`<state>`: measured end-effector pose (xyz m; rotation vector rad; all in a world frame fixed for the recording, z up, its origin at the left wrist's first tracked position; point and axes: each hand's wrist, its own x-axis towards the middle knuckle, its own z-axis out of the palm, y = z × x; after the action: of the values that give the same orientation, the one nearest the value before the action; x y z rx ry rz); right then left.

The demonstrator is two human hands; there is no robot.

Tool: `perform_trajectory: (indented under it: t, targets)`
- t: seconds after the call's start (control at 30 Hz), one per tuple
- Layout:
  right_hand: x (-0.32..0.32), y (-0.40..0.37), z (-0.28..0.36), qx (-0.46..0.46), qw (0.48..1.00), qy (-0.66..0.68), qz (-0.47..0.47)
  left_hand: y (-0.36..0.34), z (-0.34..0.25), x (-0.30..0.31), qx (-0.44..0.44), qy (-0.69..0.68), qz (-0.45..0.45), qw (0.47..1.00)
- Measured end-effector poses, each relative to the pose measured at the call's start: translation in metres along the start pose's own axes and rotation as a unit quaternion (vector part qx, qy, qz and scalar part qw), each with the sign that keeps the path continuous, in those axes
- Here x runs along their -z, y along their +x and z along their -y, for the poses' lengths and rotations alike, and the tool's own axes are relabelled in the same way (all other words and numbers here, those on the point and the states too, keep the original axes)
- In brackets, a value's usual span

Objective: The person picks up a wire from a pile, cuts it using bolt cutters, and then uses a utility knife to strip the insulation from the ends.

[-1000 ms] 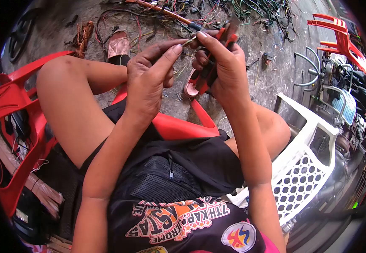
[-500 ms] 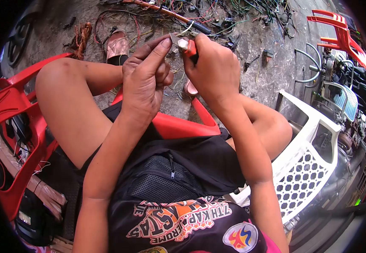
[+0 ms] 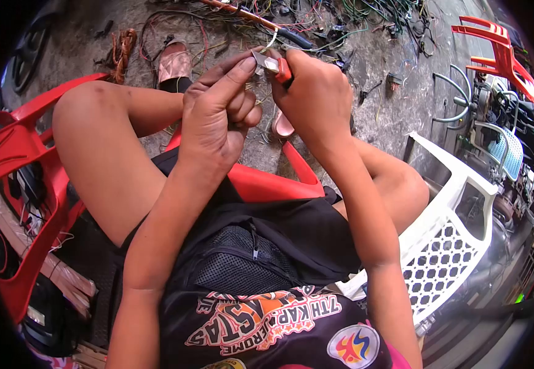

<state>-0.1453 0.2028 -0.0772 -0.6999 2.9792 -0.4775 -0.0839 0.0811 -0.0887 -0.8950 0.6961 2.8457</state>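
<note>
In front of me, my right hand (image 3: 316,92) is closed around a red-handled cutter knife (image 3: 283,71), its short metal blade pointing left. My left hand (image 3: 221,101) is pinched just beside the blade, thumb against forefinger. A thin white wire (image 3: 272,40) curves up from between the hands; its lower end is hidden behind the fingers and blade, and it appears to be in the left pinch. The other left fingers are curled in.
Tangled wires (image 3: 378,15) and a long rod with a black end (image 3: 294,38) lie on the floor ahead. A red chair (image 3: 18,144) stands left, a white plastic chair (image 3: 442,264) right. Orange-brown cord (image 3: 122,52) and metal parts are scattered around.
Both hands have shifted very slightly right in view, along with the whole scene. The knife blade shows at a slightly different angle near the left thumb. Each hand keeps its grip.
</note>
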Motion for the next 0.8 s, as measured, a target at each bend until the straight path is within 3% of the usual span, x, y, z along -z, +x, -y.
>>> perform_trajectory:
  t: [0.1, 0.17, 0.23, 0.37, 0.47, 0.8]
  targets:
    - [-0.005, 0.004, -0.002, -0.010, 0.999, -0.035, -0.022, 0.000, -0.003, 0.000, 0.026, -0.024, 0.013, 0.999]
    - [-0.017, 0.023, -0.058, -0.176, 0.979, -0.100, 0.038, -0.004, -0.005, -0.007, 0.044, -0.034, 0.029, 0.998]
    - [-0.005, 0.027, -0.077, -0.205, 0.968, -0.143, -0.008, -0.016, -0.008, -0.017, -0.009, -0.007, -0.006, 1.000]
    - [0.007, 0.020, -0.052, -0.152, 0.984, -0.048, -0.080, -0.003, -0.017, 0.004, -0.046, -0.036, -0.029, 0.998]
    - [0.011, 0.010, -0.027, -0.103, 0.987, 0.123, -0.033, -0.004, -0.014, -0.001, -0.055, -0.013, -0.032, 0.998]
    - [0.006, -0.007, 0.003, -0.040, 0.998, 0.044, 0.021, -0.003, 0.000, -0.003, -0.077, 0.040, -0.015, 0.996]
